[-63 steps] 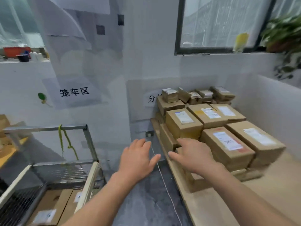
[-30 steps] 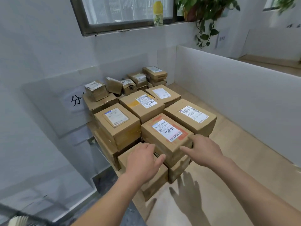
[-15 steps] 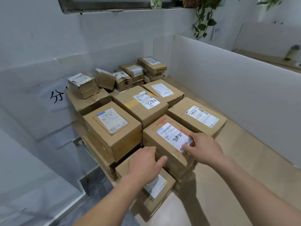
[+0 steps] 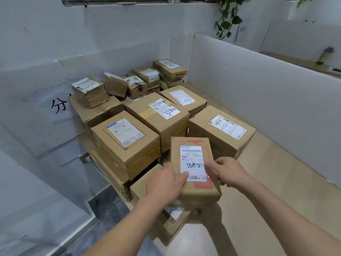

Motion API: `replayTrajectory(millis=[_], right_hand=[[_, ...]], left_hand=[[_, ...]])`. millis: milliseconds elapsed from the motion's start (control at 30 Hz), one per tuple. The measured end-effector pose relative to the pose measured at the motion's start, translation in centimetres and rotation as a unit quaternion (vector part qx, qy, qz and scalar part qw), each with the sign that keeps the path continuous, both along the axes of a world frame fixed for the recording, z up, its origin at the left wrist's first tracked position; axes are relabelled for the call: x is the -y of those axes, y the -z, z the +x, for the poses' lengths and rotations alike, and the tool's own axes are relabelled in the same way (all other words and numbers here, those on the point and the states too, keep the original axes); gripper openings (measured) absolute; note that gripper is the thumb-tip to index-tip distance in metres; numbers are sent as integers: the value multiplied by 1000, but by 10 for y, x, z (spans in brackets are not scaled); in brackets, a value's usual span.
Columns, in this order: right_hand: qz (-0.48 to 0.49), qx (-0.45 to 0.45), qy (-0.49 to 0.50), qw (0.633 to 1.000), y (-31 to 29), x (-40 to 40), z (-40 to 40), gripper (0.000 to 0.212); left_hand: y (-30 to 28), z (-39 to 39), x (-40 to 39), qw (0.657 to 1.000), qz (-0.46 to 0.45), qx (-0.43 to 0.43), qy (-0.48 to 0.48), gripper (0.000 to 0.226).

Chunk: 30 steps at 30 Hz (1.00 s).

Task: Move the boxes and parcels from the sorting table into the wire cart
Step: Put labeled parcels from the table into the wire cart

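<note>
Head view, both hands (image 4: 163, 183) gripping labelled box (image 4: 193, 145)

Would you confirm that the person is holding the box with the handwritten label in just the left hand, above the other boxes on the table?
Not quite: the head view shows both hands on it. The left hand takes the box with the handwritten label on one side and the right hand on the other. The rest holds: it sits above the other boxes on the table.
</note>
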State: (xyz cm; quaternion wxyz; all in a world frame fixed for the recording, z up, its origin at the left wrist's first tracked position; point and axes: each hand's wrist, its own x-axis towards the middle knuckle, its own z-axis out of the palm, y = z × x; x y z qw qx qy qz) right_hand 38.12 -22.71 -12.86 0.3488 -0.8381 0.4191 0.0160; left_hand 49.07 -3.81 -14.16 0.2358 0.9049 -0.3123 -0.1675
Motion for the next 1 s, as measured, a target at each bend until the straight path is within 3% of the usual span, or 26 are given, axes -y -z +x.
replayTrajectory(millis=[267, 400, 567, 733, 867, 1000], right_hand=[[153, 92, 89, 980, 22, -26, -29, 43], [169, 106, 108, 974, 36, -37, -48, 64], [273, 145, 110, 945, 40, -51, -71, 41], [389, 188, 72, 899, 41, -64, -95, 43], [393, 194, 57, 897, 40, -72, -117, 31], [423, 158, 14, 892, 38, -75, -132, 68]], left_hand=[[-10, -9, -17, 998, -11, -33, -54, 41], [-6, -26, -28, 998, 10, -51, -39, 45], [1, -49, -37, 992, 31, -102, -69, 49], [-8, -81, -44, 988, 3, -122, -98, 27], [-17, -107, -57, 986, -5, -116, -123, 28], [-29, -130, -74, 981, -32, -111, -157, 32]])
